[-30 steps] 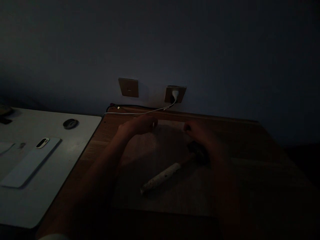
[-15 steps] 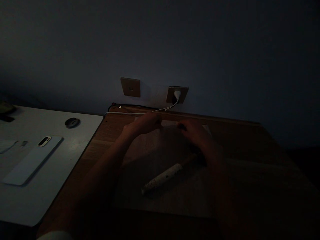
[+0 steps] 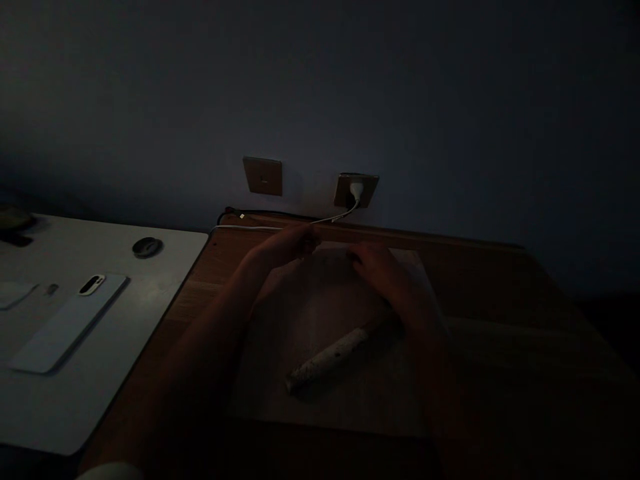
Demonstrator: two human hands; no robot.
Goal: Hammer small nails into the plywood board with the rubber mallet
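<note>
The scene is very dark. My left hand [image 3: 290,244] is at the far left edge of a pale flat sheet [image 3: 325,407], its fingers curled inward. Over the sheet's far part, my right hand [image 3: 377,265] has its fingers bent down toward the surface. Whatever either hand may be pinching is too dark to make out. Between my forearms a stick-like tool [image 3: 327,360] lies slantwise on the sheet, with a stained whitish handle and a darker brown part. Its far end is hidden by my right forearm.
The sheet lies on a wooden table [image 3: 500,287] against the wall. To the left, a white table [image 3: 125,333] bears a pale phone-like slab [image 3: 65,333] and a dark round ring [image 3: 146,247]. A white cable [image 3: 345,212] runs from a wall socket [image 3: 367,187] behind my hands.
My left hand has shifted slightly left, its fingers a little looser. My right hand has moved slightly left and lower, showing more of the sheet's right edge. The tool stays on the sheet.
</note>
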